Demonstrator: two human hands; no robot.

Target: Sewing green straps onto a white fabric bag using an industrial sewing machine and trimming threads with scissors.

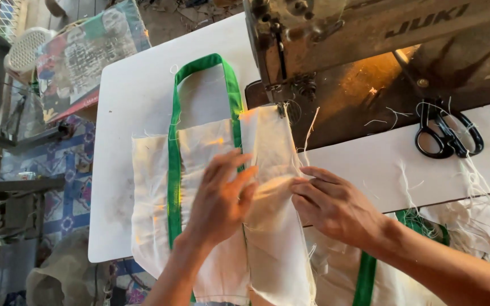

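While the cream cloth bag (pixel 216 170), its green strap handle (pixel 202 63) already attached, lies on the white table (pixel 126 113) with its top edge at the sewing machine's (pixel 336 34) foot | side fold apparently unsewn | left hand (pixel 219 198) flat, fingers spread, pressing cloth | right hand (pixel 333 204) fingertips pinning fold, gripping nothing | scissors (pixel 446 136) idle.

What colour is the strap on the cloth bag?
Green strap, on an off-white bag; head view.

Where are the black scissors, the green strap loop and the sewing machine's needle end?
Black-handled scissors (pixel 448 136), head view, on the handles.
Green fabric strap loop (pixel 202 63), head view, top of the loop.
Worn metal sewing machine (pixel 290 51), head view, on its needle-end head.
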